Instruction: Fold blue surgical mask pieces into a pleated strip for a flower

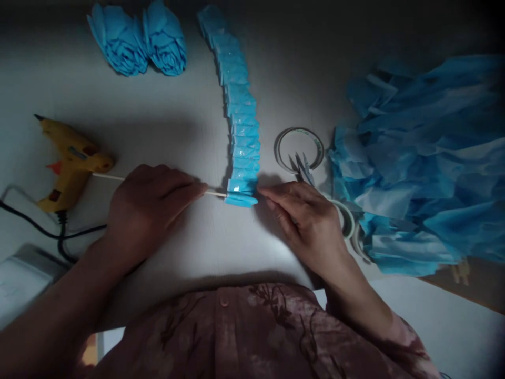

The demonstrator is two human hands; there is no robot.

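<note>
A long pleated blue strip (240,113) curves down the middle of the table, shiny spots along it. Its near end is wrapped round the tip of a thin pale stick (215,193). My left hand (153,197) is closed on that stick, whose other end shows near the glue gun. Just right of the wrapped end is my right hand (303,216), thumb and forefinger close together beside the strip's edge; whether they pinch anything is too small to tell.
A yellow glue gun (71,163) with a black cord lies left. Two blue paper roses (165,39) sit at the back. Scissors (304,169) and a tape ring (279,142) lie right, beside a heap of blue sheets (426,158). A white box (27,279) stands front left.
</note>
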